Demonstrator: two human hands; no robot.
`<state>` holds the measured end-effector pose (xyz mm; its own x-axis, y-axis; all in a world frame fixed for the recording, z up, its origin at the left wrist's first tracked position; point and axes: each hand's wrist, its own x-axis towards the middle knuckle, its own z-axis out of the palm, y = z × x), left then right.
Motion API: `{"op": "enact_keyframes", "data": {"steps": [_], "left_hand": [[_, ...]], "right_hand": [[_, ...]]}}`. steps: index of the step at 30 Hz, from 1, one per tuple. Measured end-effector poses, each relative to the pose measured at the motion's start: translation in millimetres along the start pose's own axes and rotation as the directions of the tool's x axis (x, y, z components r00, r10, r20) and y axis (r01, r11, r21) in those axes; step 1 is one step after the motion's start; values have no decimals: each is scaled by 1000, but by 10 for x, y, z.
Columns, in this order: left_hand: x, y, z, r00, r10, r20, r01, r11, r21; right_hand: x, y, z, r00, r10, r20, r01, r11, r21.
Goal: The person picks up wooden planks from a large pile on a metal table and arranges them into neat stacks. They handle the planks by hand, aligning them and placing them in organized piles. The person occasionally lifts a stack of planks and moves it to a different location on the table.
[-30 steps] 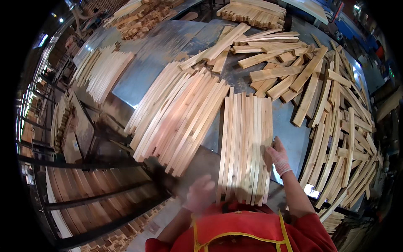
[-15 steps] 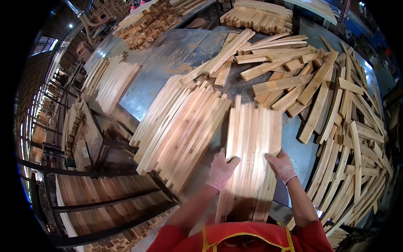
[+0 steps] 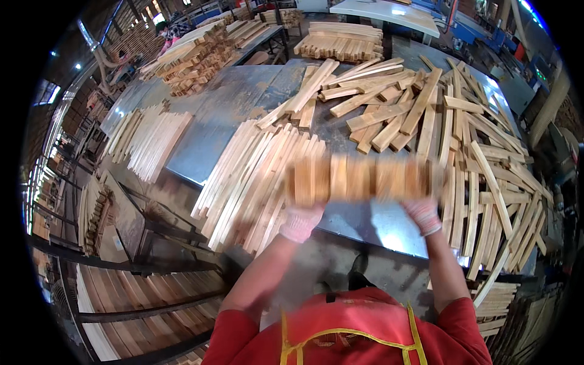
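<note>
A row of wooden strips (image 3: 365, 177), blurred by motion, is squeezed between my two gloved hands, with the strips' cut ends facing me. My left hand (image 3: 303, 220) grips the row's left end, and my right hand (image 3: 422, 212) grips its right end. The fingers are partly hidden behind the wood. Just left of the held row, a layer of pale wooden strips (image 3: 252, 182) lies side by side on the metal table (image 3: 213, 97).
Loose wooden pieces (image 3: 395, 109) lie in a jumbled heap at the right. Stacked strips (image 3: 340, 44) stand at the back. A dark-framed rack (image 3: 152, 316) holds boards at the lower left. Another person (image 3: 173, 33) is at the far left.
Both hands have lifted the row of strips off the table and tilted it, so its cut ends now face me. The camera view has shifted too.
</note>
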<state>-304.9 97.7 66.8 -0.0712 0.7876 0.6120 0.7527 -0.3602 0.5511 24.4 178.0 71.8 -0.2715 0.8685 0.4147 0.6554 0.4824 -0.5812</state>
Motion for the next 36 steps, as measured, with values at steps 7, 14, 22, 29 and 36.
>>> {"op": "enact_keyframes", "data": {"steps": [7,14,22,29,36], "left_hand": [[-1394,-1249,-254,879,-171,444,153,985,76],[-951,-980,-458,660,-282,697,-426,623,656],[-2105,-48,-1006,664,-423,617,381,901,207],[-2379,496,-437,-27,-689,725,824,-426,-374],[-1962,688,-930,180,-599,780,814,-355,-460]], "right_hand": [[-1152,-381,859,927,206,313,-163,974,-160],[-938,-108,1302,745,320,585,-46,900,-434],[-982,-79,1131,616,505,605,-786,345,512],[-1073,-130,1391,661,434,612,-750,411,518],[-1081,54,1409,641,480,598,-763,480,432]]}}
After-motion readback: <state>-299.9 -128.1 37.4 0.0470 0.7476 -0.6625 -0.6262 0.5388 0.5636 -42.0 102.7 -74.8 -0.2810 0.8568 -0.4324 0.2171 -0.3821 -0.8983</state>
